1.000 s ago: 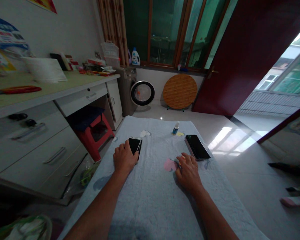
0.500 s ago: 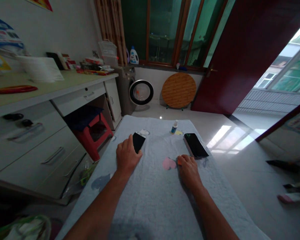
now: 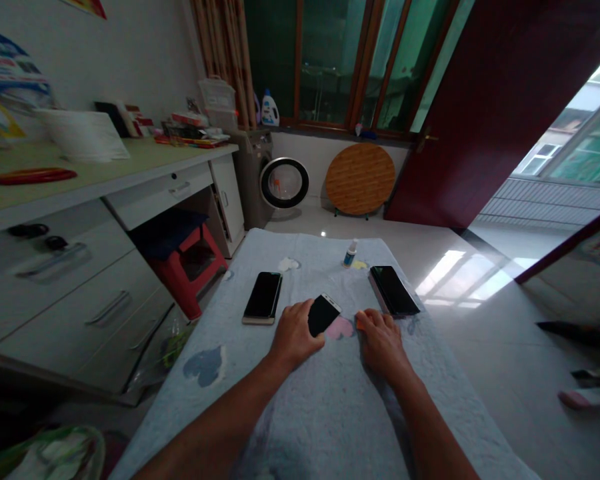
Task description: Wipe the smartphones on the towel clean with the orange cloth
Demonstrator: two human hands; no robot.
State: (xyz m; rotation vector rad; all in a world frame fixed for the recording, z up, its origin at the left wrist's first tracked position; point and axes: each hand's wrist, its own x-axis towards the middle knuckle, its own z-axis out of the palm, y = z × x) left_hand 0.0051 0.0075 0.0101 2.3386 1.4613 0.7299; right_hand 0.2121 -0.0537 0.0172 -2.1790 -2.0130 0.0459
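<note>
My left hand (image 3: 296, 337) is closed around a white-edged smartphone (image 3: 324, 313), tilted with its black screen up, over the middle of the cloth-covered table (image 3: 310, 407). To its left lies a stack of phones (image 3: 263, 297) with a black screen on top. My right hand (image 3: 383, 340) rests on the cloth, its fingers closed on a small orange piece (image 3: 361, 321), mostly hidden, which I cannot identify. Just beyond that hand is a second phone stack (image 3: 393, 291) near the right edge. A small spray bottle (image 3: 350, 254) stands upright farther back.
A desk (image 3: 180, 157) with drawers runs along the left, a red stool (image 3: 195, 263) tucked beneath it. Behind the table are a washing machine (image 3: 255, 180) with its round door swung open, and a round wooden tabletop (image 3: 361, 179) against the wall.
My left hand has moved right and nearer, carrying the smartphone from the left side to the middle. The left phone stack, hidden before, now shows. My right hand has stayed in place.
</note>
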